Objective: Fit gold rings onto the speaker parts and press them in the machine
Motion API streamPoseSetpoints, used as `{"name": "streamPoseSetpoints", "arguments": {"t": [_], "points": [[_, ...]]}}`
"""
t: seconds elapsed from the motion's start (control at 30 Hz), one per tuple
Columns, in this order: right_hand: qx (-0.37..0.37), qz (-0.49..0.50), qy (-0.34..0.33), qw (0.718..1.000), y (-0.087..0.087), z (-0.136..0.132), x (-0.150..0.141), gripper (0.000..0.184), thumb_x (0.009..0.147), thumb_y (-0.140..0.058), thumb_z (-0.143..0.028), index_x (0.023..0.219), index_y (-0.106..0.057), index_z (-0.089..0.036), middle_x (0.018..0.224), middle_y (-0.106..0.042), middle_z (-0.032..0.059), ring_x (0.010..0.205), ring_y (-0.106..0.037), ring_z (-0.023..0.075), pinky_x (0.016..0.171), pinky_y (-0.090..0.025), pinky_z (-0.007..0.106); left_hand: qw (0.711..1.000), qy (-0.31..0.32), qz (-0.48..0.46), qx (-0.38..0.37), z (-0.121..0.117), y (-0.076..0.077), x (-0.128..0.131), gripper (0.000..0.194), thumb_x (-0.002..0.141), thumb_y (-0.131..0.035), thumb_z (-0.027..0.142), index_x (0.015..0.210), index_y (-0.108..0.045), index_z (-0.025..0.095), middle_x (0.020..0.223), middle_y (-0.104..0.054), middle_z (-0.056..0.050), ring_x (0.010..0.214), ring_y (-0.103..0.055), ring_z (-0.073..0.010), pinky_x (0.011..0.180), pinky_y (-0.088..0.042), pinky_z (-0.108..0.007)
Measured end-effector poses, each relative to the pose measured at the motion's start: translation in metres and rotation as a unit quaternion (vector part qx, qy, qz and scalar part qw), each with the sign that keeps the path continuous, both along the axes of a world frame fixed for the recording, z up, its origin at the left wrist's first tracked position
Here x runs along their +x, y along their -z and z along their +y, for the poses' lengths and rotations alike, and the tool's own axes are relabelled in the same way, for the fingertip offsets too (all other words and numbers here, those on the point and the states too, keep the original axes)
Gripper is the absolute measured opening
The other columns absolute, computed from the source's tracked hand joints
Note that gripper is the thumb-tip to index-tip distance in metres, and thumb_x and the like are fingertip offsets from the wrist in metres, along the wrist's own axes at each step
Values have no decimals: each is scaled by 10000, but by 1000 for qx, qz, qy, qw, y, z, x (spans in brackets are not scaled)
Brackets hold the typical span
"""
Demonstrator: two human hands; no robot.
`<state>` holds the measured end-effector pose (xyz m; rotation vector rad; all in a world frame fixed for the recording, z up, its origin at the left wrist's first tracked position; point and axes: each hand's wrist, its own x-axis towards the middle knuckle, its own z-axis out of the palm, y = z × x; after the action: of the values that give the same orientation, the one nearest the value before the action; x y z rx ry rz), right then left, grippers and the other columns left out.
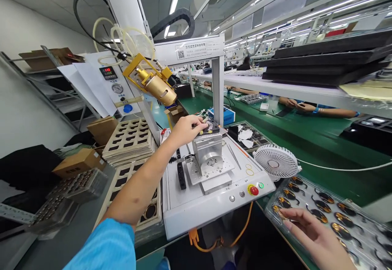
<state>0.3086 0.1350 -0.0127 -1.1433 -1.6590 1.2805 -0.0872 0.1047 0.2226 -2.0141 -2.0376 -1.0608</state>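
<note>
My left hand [186, 128] reaches across the white dispensing machine [196, 204] and pinches a small dark part [209, 127] on the metal fixture [208, 149]. Above it hangs the brass dispenser head [156, 86]. My right hand [318, 235] lies at the lower right with fingers spread, resting on the near edge of a clear blister tray [361, 237] that holds several round amber-and-black parts. Nothing is in that hand.
A small white fan [275, 162] stands beside the machine. Stacks of beige cut-out trays [130, 139] and cardboard boxes [78, 162] sit at the left. A red stop button [254, 190] is on the machine front. Other people's arms [318, 110] rest on the far green bench.
</note>
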Motion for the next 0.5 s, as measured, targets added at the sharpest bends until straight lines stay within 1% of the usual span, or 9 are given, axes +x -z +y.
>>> {"name": "streamPoseSetpoints", "arguments": {"t": [0.1,0.2,0.23,0.3,0.37,0.4,0.43,0.5], "points": [[5,-2,-19,1000,-3,1,-5,508,654,-825,-657,890,-803,-208,989,-788,133,938,-755,351,831,-654,352,1000,-11,-17,4,4,2,9,318,911,-654,430,732,-770,195,1028,-815,-66,996,-737,-240,897,-543,-345],[4,5,-41,999,3,2,-8,488,701,-809,-645,930,-793,-214,1007,-784,128,949,-754,337,838,-652,334,1000,-2,-11,-3,5,4,10,334,935,-627,451,773,-782,204,1050,-819,-54,988,-744,-234,883,-548,-334],[-1,9,-49,999,7,2,-9,483,709,-811,-637,947,-787,-217,1017,-782,127,960,-753,336,841,-651,334,1000,12,-7,-11,3,5,8,343,955,-601,454,802,-786,208,1086,-816,-54,1028,-743,-237,909,-548,-336],[-19,19,-63,998,13,3,-11,475,716,-819,-620,966,-771,-219,1035,-779,130,975,-751,338,855,-651,347,998,52,6,-30,-2,9,2,348,989,-552,457,906,-787,213,1205,-792,-64,1184,-708,-255,1016,-528,-359],[-45,35,-73,996,18,4,-15,497,714,-826,-610,1012,-746,-221,1049,-776,138,999,-749,346,859,-653,374,995,90,29,-44,-10,14,-3,335,978,-583,478,1077,-759,210,1385,-710,-89,1384,-586,-283,1158,-448,-415],[-57,41,-74,995,20,6,-17,528,709,-827,-611,1051,-729,-221,1041,-775,141,1004,-748,350,854,-655,388,993,98,42,-47,-14,16,-4,377,949,-631,500,1162,-729,205,1468,-649,-106,1458,-509,-298,1210,-397,-448],[-66,42,-75,994,22,8,-21,576,705,-825,-612,1110,-707,-220,1027,-775,139,1004,-748,351,850,-655,400,992,99,55,-49,-16,19,-5,466,907,-687,527,1236,-693,198,1533,-588,-125,1505,-446,-313,1243,-355,-479],[-67,25,-82,994,26,16,-30,712,704,-806,-614,1269,-640,-215,981,-775,120,963,-756,339,844,-650,423,991,95,72,-56,-18,22,-6,632,838,-756,575,1326,-634,193,1595,-509,-151,1542,-377,-335,1265,-318,-521]]}}
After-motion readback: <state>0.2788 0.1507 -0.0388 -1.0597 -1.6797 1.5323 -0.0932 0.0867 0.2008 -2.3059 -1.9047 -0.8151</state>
